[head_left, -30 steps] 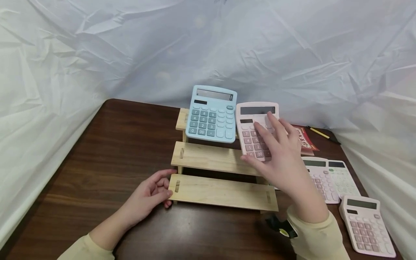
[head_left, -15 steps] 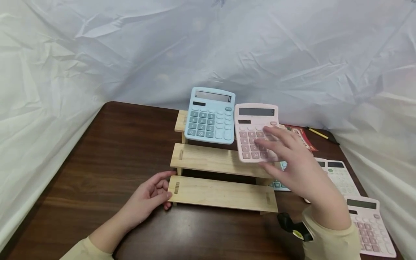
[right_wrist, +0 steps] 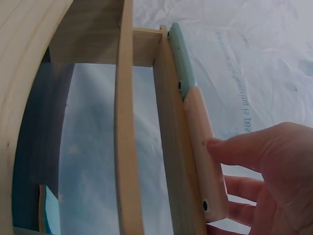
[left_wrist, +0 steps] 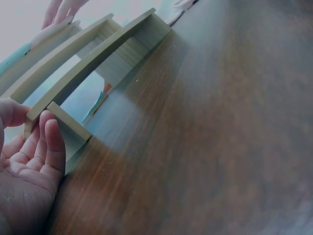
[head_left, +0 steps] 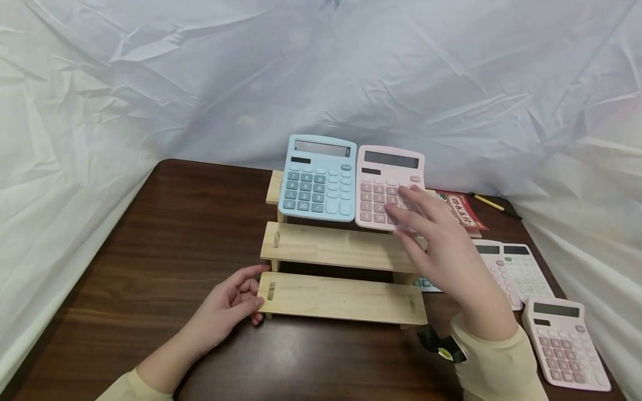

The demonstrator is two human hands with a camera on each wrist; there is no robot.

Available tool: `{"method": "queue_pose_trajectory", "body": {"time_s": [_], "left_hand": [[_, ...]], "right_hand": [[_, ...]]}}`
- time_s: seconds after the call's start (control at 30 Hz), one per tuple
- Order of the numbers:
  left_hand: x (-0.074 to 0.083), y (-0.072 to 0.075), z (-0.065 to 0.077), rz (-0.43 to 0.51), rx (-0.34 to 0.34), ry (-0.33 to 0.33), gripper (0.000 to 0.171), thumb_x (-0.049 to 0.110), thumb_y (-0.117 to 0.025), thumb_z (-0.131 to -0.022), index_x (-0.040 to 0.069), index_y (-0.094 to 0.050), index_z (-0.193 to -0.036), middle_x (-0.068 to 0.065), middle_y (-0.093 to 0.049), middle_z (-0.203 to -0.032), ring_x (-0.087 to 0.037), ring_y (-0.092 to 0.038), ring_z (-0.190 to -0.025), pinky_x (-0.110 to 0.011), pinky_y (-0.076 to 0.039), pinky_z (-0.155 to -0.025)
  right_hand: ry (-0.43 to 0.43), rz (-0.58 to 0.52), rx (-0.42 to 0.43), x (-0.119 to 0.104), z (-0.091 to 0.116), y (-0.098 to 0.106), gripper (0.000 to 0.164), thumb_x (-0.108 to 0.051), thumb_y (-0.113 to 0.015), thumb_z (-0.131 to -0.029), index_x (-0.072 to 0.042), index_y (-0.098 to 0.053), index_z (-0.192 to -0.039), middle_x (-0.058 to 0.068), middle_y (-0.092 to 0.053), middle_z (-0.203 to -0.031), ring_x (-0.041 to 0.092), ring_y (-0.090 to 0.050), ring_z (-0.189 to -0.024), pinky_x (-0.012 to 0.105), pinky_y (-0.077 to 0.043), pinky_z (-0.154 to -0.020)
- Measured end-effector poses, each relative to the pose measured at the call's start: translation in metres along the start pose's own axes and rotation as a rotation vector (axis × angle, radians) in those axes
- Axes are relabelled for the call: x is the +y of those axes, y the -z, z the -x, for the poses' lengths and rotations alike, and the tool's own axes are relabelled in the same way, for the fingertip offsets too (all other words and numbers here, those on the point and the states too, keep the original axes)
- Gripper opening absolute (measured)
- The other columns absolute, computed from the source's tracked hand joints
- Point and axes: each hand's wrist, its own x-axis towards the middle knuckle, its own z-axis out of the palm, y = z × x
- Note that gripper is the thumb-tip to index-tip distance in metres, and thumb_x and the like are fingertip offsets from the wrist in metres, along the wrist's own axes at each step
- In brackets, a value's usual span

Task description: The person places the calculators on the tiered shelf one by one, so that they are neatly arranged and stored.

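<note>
A three-step wooden rack (head_left: 341, 298) stands on the table. My left hand (head_left: 228, 306) grips the left end of its lowest step, thumb on top and fingers curled at the edge, as the left wrist view also shows. On the top step lie a blue calculator (head_left: 319, 178) and, right beside it, a pink calculator (head_left: 390, 184). My right hand (head_left: 443, 245) touches the pink calculator, its fingers over the keys on the right side. In the right wrist view, the thumb (right_wrist: 225, 149) rests against the front edge of the pink calculator (right_wrist: 203, 147).
On the right of the table lie another pink calculator (head_left: 567, 345), a white calculator (head_left: 526, 273), a further pinkish one (head_left: 491, 253) partly hidden, and a part-covered blue one (head_left: 428, 285). Behind them are a red printed card (head_left: 458, 209) and a yellow pen (head_left: 487, 201). White sheeting (head_left: 321, 83) encloses the table.
The pink calculator has shifted back and slightly left, lining up beside the blue one. My right hand first drew to the right, then came back left. The left hand keeps its place.
</note>
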Motion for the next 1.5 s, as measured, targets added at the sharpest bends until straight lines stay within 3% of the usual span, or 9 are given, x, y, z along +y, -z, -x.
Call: {"method": "queue_pose_trajectory", "body": {"time_s": [0.43,0.57,0.67,0.8,1.0,1.1,1.27,1.37,1.5], "left_hand": [[-0.002,0.000,0.001,0.006,0.010,-0.005,0.055,0.001,-0.060,-0.094,0.005,-0.037,-0.144,-0.025,-0.051,-0.093,-0.025,-0.062,-0.071,-0.039,-0.058,-0.062],[-0.003,-0.002,0.002,0.008,0.013,0.011,0.055,0.003,-0.061,-0.094,0.006,-0.037,-0.144,-0.025,-0.051,-0.094,-0.026,-0.063,-0.072,-0.040,-0.058,-0.063],[-0.004,-0.001,0.003,0.004,0.016,0.012,0.056,0.004,-0.061,-0.094,0.006,-0.037,-0.144,-0.025,-0.050,-0.094,-0.026,-0.063,-0.072,-0.041,-0.058,-0.063],[-0.003,0.000,0.004,-0.008,0.016,0.001,0.055,0.003,-0.061,-0.094,0.005,-0.037,-0.144,-0.024,-0.050,-0.093,-0.026,-0.063,-0.071,-0.041,-0.058,-0.062],[-0.002,0.004,0.002,-0.012,-0.004,-0.018,0.055,0.002,-0.060,-0.094,0.004,-0.036,-0.144,-0.025,-0.050,-0.093,-0.027,-0.063,-0.070,-0.040,-0.058,-0.062],[-0.003,0.004,0.001,-0.005,-0.012,-0.022,0.055,0.002,-0.060,-0.095,0.004,-0.036,-0.144,-0.024,-0.050,-0.093,-0.027,-0.063,-0.070,-0.040,-0.058,-0.062],[-0.003,0.001,-0.002,0.003,-0.021,-0.013,0.055,0.002,-0.060,-0.095,0.006,-0.037,-0.144,-0.024,-0.050,-0.094,-0.027,-0.063,-0.070,-0.041,-0.058,-0.061],[-0.003,0.000,-0.002,0.004,-0.019,-0.017,0.055,0.002,-0.060,-0.095,0.005,-0.036,-0.144,-0.024,-0.050,-0.094,-0.027,-0.063,-0.070,-0.040,-0.058,-0.061],[-0.002,0.000,0.000,0.000,-0.015,-0.029,0.055,0.001,-0.059,-0.095,0.004,-0.036,-0.145,-0.024,-0.049,-0.093,-0.026,-0.063,-0.070,-0.040,-0.058,-0.061]], "right_hand": [[-0.042,0.011,0.014,0.007,-0.001,-0.005,0.047,-0.005,-0.076,-0.080,-0.014,-0.066,-0.126,0.010,-0.051,-0.141,0.032,-0.039,-0.136,0.045,-0.029,-0.114],[-0.111,0.012,0.044,0.012,0.007,-0.002,0.048,-0.009,-0.077,-0.081,-0.011,-0.064,-0.127,0.010,-0.052,-0.138,0.030,-0.045,-0.129,0.042,-0.038,-0.106],[-0.200,0.002,0.066,0.019,0.016,0.002,0.045,-0.010,-0.073,-0.086,-0.009,-0.061,-0.130,0.007,-0.053,-0.136,0.026,-0.050,-0.121,0.030,-0.044,-0.093],[-0.290,-0.095,0.067,0.032,0.032,0.005,0.040,-0.003,-0.063,-0.093,-0.008,-0.058,-0.133,0.003,-0.055,-0.133,0.020,-0.055,-0.114,0.008,-0.044,-0.087],[-0.343,-0.173,0.054,0.046,0.046,0.005,0.046,0.007,-0.058,-0.092,-0.008,-0.055,-0.135,0.005,-0.055,-0.130,0.013,-0.055,-0.111,0.006,-0.042,-0.089],[-0.403,-0.147,0.004,0.051,0.051,0.001,0.049,0.002,-0.056,-0.094,-0.012,-0.050,-0.141,0.008,-0.052,-0.131,0.023,-0.056,-0.112,0.016,-0.048,-0.089],[-0.547,-0.133,-0.212,0.063,0.060,-0.003,0.066,-0.020,-0.056,-0.099,-0.013,-0.021,-0.155,0.021,-0.038,-0.142,0.044,-0.048,-0.120,0.059,-0.047,-0.088],[-0.590,-0.115,-0.313,0.069,0.061,-0.004,0.072,-0.034,-0.052,-0.100,-0.006,-0.014,-0.155,0.028,-0.038,-0.137,0.045,-0.048,-0.113,0.060,-0.046,-0.080],[-0.625,-0.076,-0.351,0.074,0.059,-0.006,0.071,-0.039,-0.046,-0.102,0.000,-0.017,-0.153,0.030,-0.039,-0.136,0.042,-0.048,-0.108,0.057,-0.045,-0.076]]}}
